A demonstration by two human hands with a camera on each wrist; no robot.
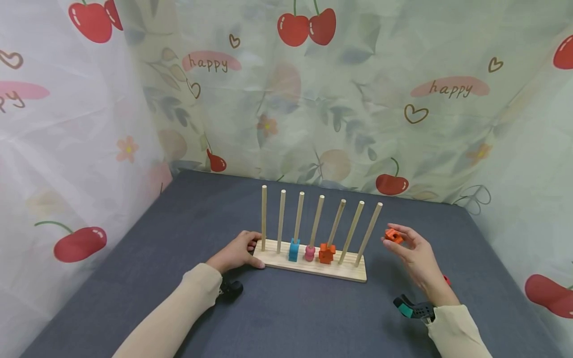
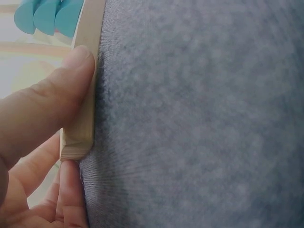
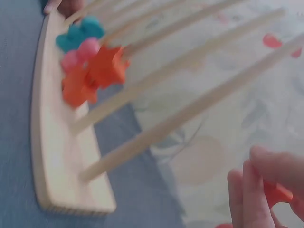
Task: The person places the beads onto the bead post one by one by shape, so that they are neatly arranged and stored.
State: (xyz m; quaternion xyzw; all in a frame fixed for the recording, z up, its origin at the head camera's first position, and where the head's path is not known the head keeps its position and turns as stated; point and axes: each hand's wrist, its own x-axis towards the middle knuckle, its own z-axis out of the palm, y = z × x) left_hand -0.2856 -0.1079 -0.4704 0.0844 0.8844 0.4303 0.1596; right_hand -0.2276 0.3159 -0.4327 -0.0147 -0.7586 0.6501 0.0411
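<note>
A wooden peg board (image 1: 349, 271) with several upright dowels stands on the dark cloth. My left hand (image 1: 236, 252) grips its left end, the thumb (image 2: 78, 71) along the front edge and fingers around the end. A blue bead (image 1: 293, 250), a pink bead (image 1: 310, 253) and orange star-like beads (image 1: 327, 253) sit low on three neighbouring dowels. Right of the board, my right hand (image 1: 418, 256) pinches an orange bead (image 1: 394, 235) between thumb and fingertips, its hole showing. In the right wrist view, fingers mostly hide that orange bead (image 3: 278, 194).
The rightmost dowel (image 1: 369, 233) leans toward the right hand in the head view. A small red thing (image 1: 446, 280) shows partly behind the right wrist. Printed curtains (image 1: 286, 99) surround the dark table (image 1: 215, 204) at the back and sides.
</note>
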